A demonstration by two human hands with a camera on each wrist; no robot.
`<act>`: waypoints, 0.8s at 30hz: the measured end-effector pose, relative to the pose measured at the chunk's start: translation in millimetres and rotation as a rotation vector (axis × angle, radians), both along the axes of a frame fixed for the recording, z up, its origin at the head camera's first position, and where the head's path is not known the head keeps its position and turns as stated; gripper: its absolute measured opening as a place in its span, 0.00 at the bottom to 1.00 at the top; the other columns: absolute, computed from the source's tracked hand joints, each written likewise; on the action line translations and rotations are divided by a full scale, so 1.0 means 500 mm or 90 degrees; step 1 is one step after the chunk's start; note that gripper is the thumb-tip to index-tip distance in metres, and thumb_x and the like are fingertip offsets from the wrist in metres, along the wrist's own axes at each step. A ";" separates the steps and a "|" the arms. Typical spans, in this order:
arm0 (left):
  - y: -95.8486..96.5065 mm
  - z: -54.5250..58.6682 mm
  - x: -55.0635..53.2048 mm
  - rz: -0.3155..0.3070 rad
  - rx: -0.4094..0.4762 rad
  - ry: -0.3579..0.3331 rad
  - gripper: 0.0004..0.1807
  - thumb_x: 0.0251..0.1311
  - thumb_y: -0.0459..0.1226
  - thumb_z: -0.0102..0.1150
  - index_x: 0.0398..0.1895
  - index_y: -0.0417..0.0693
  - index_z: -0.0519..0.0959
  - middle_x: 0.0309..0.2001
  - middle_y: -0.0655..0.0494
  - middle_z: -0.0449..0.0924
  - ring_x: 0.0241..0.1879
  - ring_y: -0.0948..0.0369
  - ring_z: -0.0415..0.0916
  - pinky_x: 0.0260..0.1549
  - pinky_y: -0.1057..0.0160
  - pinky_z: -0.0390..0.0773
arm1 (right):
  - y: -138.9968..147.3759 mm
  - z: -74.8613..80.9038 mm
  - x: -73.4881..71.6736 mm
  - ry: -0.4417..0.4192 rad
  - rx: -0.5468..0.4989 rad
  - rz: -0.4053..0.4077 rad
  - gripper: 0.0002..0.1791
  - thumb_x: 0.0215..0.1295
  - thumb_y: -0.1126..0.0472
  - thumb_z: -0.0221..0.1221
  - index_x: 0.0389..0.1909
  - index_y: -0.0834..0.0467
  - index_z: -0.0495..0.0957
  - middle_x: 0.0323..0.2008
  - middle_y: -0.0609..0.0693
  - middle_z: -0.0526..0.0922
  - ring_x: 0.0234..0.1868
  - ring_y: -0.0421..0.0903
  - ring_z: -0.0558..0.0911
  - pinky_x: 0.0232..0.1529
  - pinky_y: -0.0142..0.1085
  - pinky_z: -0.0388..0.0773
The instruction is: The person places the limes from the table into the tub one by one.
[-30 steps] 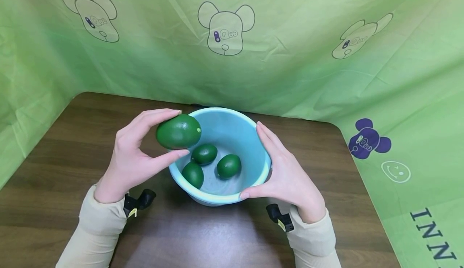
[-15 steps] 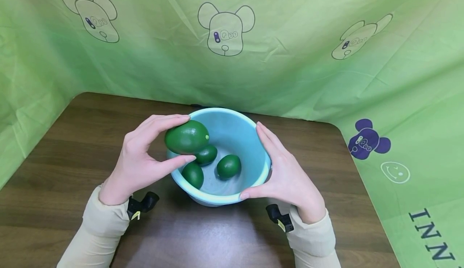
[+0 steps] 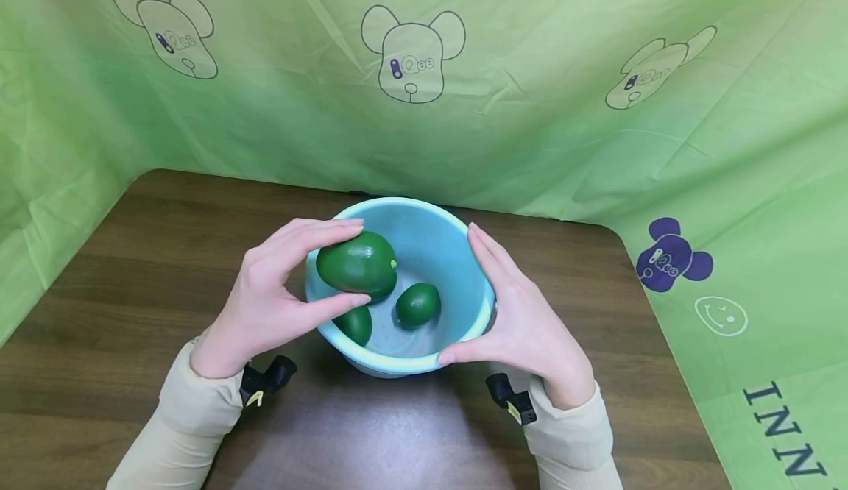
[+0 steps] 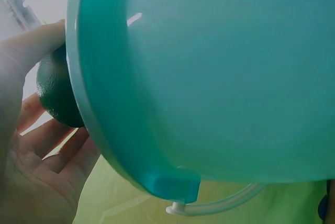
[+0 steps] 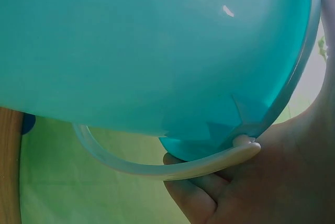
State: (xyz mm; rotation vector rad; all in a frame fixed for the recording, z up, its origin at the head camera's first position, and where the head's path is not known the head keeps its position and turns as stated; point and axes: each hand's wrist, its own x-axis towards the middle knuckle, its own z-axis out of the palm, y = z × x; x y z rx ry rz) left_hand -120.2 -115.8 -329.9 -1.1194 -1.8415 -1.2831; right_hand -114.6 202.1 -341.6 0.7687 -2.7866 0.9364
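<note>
My left hand [image 3: 268, 291] grips a dark green avocado [image 3: 354, 260] between thumb and fingers, over the left side of a light blue bucket [image 3: 457, 254]. A pale stem spot on the fruit faces right. Inside the bucket lie three more avocados: one at the centre right [image 3: 419, 304], one by the near left wall [image 3: 355, 324], and one mostly hidden behind the held fruit. My right hand [image 3: 523, 313] holds the bucket's right rim, thumb at the near edge and fingers along the outer side. In the left wrist view the held avocado [image 4: 55, 88] shows partly behind the rim.
The bucket stands on a brown wooden table [image 3: 132, 291]. Its pale handle [image 5: 152, 170] hangs on the far side. A green printed cloth [image 3: 411, 144] rises behind the table and along both sides.
My left hand has moved right and toward me with the avocado, from the bucket's left rim to over its opening. The right hand and the bucket have stayed put.
</note>
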 end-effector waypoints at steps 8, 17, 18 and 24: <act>0.013 -0.004 0.003 -0.025 -0.001 -0.011 0.30 0.56 0.46 0.77 0.57 0.38 0.82 0.56 0.47 0.82 0.54 0.52 0.79 0.54 0.60 0.78 | -0.002 0.002 0.000 0.003 0.000 0.005 0.81 0.27 0.30 0.82 0.83 0.46 0.46 0.80 0.38 0.47 0.73 0.49 0.63 0.62 0.54 0.71; 0.025 -0.007 0.006 -0.044 -0.009 -0.013 0.30 0.55 0.45 0.78 0.58 0.38 0.82 0.56 0.49 0.83 0.54 0.52 0.79 0.56 0.58 0.77 | -0.002 0.002 0.000 0.002 -0.001 0.003 0.81 0.26 0.30 0.82 0.83 0.46 0.46 0.80 0.38 0.46 0.73 0.49 0.62 0.63 0.53 0.70; 0.027 -0.008 0.006 -0.045 -0.009 -0.012 0.30 0.55 0.45 0.78 0.58 0.38 0.82 0.56 0.49 0.83 0.54 0.52 0.79 0.56 0.58 0.76 | -0.001 0.002 0.001 0.002 0.000 0.004 0.81 0.26 0.30 0.82 0.83 0.46 0.46 0.80 0.38 0.46 0.74 0.49 0.62 0.63 0.54 0.70; 0.032 -0.010 0.005 -0.054 -0.011 -0.008 0.30 0.55 0.44 0.78 0.57 0.37 0.81 0.55 0.49 0.83 0.55 0.51 0.80 0.57 0.58 0.76 | 0.000 0.002 0.001 0.006 0.004 0.006 0.81 0.27 0.31 0.82 0.83 0.47 0.46 0.80 0.39 0.46 0.74 0.50 0.61 0.63 0.55 0.69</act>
